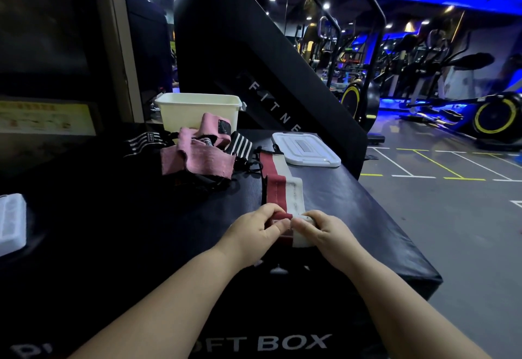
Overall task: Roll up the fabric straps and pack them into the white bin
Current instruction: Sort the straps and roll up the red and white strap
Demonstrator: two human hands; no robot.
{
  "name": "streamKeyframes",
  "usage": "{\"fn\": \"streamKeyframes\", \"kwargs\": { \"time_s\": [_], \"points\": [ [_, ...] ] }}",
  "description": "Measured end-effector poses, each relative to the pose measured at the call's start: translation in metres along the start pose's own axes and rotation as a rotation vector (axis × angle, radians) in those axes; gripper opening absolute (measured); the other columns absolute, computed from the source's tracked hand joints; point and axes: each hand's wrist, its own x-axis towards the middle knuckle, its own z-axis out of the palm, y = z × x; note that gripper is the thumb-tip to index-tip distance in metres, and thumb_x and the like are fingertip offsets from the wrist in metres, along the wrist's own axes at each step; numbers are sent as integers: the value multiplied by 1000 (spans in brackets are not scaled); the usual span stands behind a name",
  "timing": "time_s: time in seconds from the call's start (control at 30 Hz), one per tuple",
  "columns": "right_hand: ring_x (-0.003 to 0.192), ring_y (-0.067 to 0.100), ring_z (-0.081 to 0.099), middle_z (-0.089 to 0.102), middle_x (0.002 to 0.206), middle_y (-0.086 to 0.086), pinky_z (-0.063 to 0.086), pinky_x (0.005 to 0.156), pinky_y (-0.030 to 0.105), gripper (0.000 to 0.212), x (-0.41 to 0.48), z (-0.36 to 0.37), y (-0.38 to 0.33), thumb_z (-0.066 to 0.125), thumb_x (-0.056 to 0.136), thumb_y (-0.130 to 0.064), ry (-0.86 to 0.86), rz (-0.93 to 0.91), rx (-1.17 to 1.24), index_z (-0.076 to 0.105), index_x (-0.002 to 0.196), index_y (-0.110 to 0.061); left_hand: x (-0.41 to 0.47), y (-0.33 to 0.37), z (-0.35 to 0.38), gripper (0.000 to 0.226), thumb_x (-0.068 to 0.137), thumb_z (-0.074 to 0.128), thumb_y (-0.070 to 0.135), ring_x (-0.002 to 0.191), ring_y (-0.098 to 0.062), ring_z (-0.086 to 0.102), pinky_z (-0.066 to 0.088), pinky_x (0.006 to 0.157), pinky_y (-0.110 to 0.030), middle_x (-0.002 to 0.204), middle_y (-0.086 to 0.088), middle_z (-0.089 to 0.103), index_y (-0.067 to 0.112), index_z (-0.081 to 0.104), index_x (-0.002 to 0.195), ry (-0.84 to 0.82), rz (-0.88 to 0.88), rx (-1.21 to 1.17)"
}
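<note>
Both hands — left hand (255,230), right hand (324,230) — pinch the red-and-white strap (278,186) at its near end on the black box (353,203). Uneven thumb pressure would likely skew the roll — jamming in the white bin (183,113).

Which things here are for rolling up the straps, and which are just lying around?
For the job: left hand and right hand, both pinching the red and white strap; pink straps; striped straps; white bin.

Just lying about: white lid, white tray at the left edge, exercise bikes on the floor.
</note>
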Motion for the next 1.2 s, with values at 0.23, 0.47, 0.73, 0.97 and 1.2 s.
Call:
{"fn": "streamKeyframes", "kwargs": {
  "time_s": [0.23, 0.47, 0.73, 0.97, 1.2],
  "points": [
    [86, 1, 58, 61, 97, -10, 44, 70, 20, 25, 13, -5, 2, 64, 86, -51, 90, 11, -24, 59, 98, -29, 2, 5, 5, 30, 96, 40, 56, 104, -19, 58, 44, 88, -32, 107, 8, 66, 35, 52, 114, 25, -58, 129],
    [67, 8, 61, 69, 88, -5, 51, 67, 28, 31, 63, -20, 2, 52, 96, -44, 39, 139, -28, 67, 91, -17, 2, 2, 8, 32, 97, 38, 56, 108, -18, 55, 43, 90, -33, 112, 5, 63, 34, 51, 116, 28, 13, 178],
    [56, 13, 59, 61, 71, 5, 46, 50, 24, 48, 114, -11, 0, 61, 88, -50, -12, 239, -93, 61, 75, -5, 5, 0, 9, 34, 98, 35, 53, 119, -10, 45, 37, 100, -32, 119, 11, 58, 30, 50, 118, 19, 39, 217],
    [48, 15, 44, 43, 53, 1, 34, 41, 21, 50, 139, -8, -6, 73, 78, -55, -66, 331, -95, 53, 64, -11, 11, -1, 9, 36, 98, 32, 56, 118, -12, 48, 39, 98, -34, 118, 8, 60, 30, 50, 117, 12, 11, 238],
    [58, 18, 48, 56, 68, 8, 35, 55, 26, 31, 152, 0, 6, 77, 79, -36, -154, 352, -101, 63, 78, -9, 10, -1, 9, 37, 99, 32, 55, 116, -14, 49, 39, 96, -33, 116, 7, 61, 28, 49, 117, 3, 0, 256]
  ]
}}
